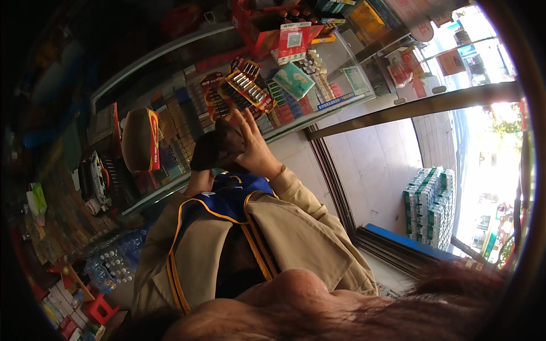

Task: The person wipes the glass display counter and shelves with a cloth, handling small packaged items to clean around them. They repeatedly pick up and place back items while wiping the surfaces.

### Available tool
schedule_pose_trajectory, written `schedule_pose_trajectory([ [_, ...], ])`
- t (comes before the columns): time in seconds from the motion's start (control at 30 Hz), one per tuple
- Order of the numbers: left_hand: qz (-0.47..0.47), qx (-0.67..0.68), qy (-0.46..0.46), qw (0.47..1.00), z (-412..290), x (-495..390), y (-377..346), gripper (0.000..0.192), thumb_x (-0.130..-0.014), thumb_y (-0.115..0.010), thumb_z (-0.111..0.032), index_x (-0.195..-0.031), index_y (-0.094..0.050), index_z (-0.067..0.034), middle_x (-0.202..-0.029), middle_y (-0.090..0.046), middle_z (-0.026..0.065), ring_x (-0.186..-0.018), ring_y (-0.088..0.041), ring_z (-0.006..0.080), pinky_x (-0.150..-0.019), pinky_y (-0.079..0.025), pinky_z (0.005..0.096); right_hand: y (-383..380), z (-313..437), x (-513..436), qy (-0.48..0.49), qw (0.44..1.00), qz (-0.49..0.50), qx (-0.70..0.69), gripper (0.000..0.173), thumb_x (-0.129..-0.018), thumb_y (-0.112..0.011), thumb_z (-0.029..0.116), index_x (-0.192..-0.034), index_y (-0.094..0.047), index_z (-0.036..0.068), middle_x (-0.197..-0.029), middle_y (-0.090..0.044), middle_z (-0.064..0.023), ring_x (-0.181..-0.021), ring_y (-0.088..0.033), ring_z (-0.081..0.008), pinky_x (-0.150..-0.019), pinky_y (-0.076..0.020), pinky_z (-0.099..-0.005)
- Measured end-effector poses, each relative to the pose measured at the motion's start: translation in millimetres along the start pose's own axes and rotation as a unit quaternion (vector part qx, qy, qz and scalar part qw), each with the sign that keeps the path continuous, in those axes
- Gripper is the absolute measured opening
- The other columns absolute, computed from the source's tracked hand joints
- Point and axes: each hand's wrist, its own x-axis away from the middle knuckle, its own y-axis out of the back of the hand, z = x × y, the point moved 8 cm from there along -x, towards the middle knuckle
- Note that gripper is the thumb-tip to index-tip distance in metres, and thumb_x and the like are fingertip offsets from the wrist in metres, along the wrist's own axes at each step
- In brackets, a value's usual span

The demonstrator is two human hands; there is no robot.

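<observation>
In front of the chest, at the near edge of a glass display counter, I hold a dark, soft-looking item (219,145) that the picture does not let me identify. My right hand (256,151) is on its right side, with the thumb side against it and some fingers stretched towards the counter. Most of my left hand (201,181) is hidden beneath the dark item; only the part near the wrist shows. Just beyond the fingertips, blister packs of batteries (249,89) lie in a loose pile on the glass. Beside them is a teal packet (294,81).
The glass counter (281,133) holds rows of small boxes. On it stand a red carton with bottles (256,38), a red card stand with a printed code (294,40) and an open cardboard box (138,138). Shrink-wrapped packs (428,209) are stacked beyond the sliding door track at right.
</observation>
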Motion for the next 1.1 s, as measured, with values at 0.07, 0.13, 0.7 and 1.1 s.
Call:
schedule_pose_trajectory([
  [0.07,0.078,-0.263,-0.118,0.954,-34,12,-35,0.058,-0.083,-0.051,0.005,-0.139,-0.043,-0.005,-0.136,-0.048,0.0136,-0.116,-0.054,0.0229,-0.095,-0.042,0.0239,15,-20,5,-0.031,0.999,-0.026,-0.012,0.094,-0.070,-0.071,0.014,-0.151,-0.023,0.011,-0.150,-0.024,-0.0281,-0.135,-0.033,-0.0435,-0.108,-0.0368,-0.0421],
  [0.13,0.120,-0.443,-0.218,0.861,-55,24,-55,0.062,-0.077,-0.046,0.010,-0.137,-0.045,-0.003,-0.133,-0.049,0.0163,-0.116,-0.054,0.0252,-0.094,-0.043,0.0241,23,-24,4,-0.051,0.992,0.005,-0.111,0.073,-0.079,-0.066,0.017,-0.144,-0.035,0.008,-0.140,-0.041,-0.0266,-0.130,-0.041,-0.0420,-0.104,-0.0398,-0.0405],
  [0.7,0.144,-0.064,0.103,0.982,-64,14,-106,0.060,-0.100,-0.049,-0.042,-0.147,-0.030,-0.011,-0.137,-0.049,0.0102,-0.118,-0.055,0.0211,-0.097,-0.047,0.0332,143,-148,52,-0.139,0.861,-0.239,-0.427,0.052,-0.096,-0.054,0.026,-0.140,-0.039,0.001,-0.132,-0.052,-0.0109,-0.117,-0.053,-0.0244,-0.098,-0.0431,-0.0353],
  [1.1,0.038,-0.084,0.128,0.987,-44,26,-46,0.054,-0.101,-0.048,-0.041,-0.141,-0.039,-0.006,-0.132,-0.051,0.0102,-0.114,-0.055,0.0189,-0.098,-0.046,0.0325,217,-277,-43,-0.161,0.966,-0.202,0.026,0.049,-0.100,-0.045,0.034,-0.133,-0.049,-0.001,-0.127,-0.055,-0.0152,-0.117,-0.050,-0.0234,-0.101,-0.0368,-0.0340],
])
